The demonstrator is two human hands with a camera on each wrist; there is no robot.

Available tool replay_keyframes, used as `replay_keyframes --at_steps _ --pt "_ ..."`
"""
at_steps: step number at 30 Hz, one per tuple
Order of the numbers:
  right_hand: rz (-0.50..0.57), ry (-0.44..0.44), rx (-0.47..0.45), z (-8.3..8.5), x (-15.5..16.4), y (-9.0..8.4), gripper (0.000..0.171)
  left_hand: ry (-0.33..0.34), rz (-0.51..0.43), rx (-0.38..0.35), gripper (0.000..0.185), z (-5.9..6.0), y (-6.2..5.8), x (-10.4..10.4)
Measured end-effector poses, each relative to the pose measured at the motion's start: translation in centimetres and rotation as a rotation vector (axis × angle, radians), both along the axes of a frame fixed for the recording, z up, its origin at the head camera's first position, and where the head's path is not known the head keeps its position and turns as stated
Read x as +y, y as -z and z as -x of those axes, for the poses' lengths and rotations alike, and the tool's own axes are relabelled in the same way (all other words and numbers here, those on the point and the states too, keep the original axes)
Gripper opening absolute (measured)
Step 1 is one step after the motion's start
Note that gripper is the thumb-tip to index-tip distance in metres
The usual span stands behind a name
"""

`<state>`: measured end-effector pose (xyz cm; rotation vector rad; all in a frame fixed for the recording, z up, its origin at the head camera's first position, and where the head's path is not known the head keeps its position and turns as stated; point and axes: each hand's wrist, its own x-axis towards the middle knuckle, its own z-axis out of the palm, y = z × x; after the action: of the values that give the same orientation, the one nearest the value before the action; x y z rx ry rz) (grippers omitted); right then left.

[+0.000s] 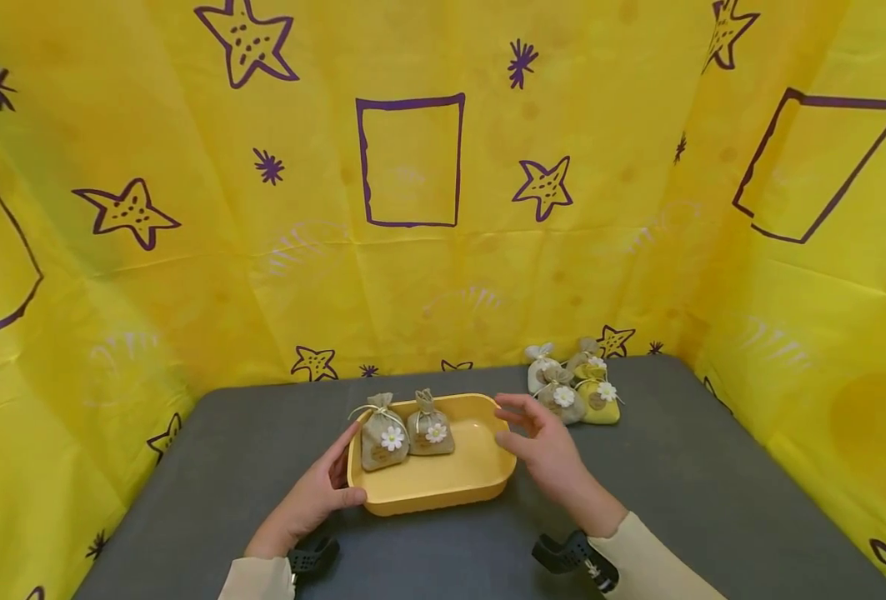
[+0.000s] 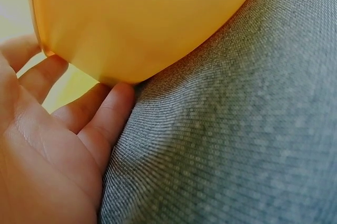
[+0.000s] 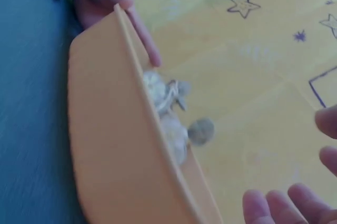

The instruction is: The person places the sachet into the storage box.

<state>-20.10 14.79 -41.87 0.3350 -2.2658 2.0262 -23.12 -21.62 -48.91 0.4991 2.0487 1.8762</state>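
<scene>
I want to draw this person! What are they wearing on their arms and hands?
Both arms have long cream sleeves. Each wrist carries a small black clip-like gadget: one by the left hand at, one by the right hand at. The hands are bare: no gloves, and no rings or watch that I can see.

**Legible Markings: None**

No readable text, brand, number or label in any view. Yellow backdrop [image 1: 443, 275]: hand-drawn purple stars, asterisks and empty rectangles only, no lettering. Sachets in the yellow tray [image 1: 480, 479]: small round tag on each, below a white flower, print too small to read. Same for the sachets grouped on the grey table [image 1: 713, 492]. Wrist views: blurred, no characters discernible on tray wall, cloth or backdrop.
</scene>
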Motion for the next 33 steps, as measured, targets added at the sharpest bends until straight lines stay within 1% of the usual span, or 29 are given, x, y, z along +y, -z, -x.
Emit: replay_keyframes --at_steps 2,5,10,13,15,17,20,23,25,28,33 --pt "0.046 0.006 0.006 -0.6 1.6 0.2 0.046 -0.006 0.011 -0.003 0.100 0.0 0.0 0.0" --pt "0.105 -0.005 -0.012 -1.3 3.8 0.6 0.051 -0.014 0.017 -0.008 0.100 0.1 0.1 0.0" --pt "0.141 -0.011 -0.052 -2.5 7.3 1.5 0.057 -0.013 0.012 -0.005 0.100 0.2 0.2 0.1" --pt "0.157 0.010 -0.099 -2.9 9.6 2.3 0.058 0.013 -0.034 -0.012 0.100 0.2 0.3 0.1" --pt "0.170 0.018 -0.142 -2.9 11.4 3.0 0.062 0.030 -0.069 -0.020 0.100 0.2 0.3 0.1" --pt "0.162 0.024 -0.182 -2.7 13.2 3.7 0.069 0.043 -0.093 -0.026 0.100 0.1 0.3 0.0" --pt "0.153 0.021 -0.243 -1.9 15.8 4.6 0.078 0.036 -0.077 -0.018 0.099 0.1 0.4 -0.1" --pt "0.146 -0.006 -0.294 -1.0 17.6 5.0 0.084 0.021 -0.047 -0.010 0.099 0.1 0.4 -0.1" --pt "0.144 -0.038 -0.330 -0.5 18.4 4.9 0.086 0.016 -0.038 -0.009 0.099 0.1 0.4 -0.1" --pt "0.136 -0.071 -0.351 0.4 19.0 4.8 0.091 0.020 -0.042 -0.004 0.099 0.2 0.4 -0.1" --pt "0.145 -0.071 -0.360 2.0 19.6 5.1 0.092 0.030 -0.052 -0.006 0.099 0.2 0.3 0.0"
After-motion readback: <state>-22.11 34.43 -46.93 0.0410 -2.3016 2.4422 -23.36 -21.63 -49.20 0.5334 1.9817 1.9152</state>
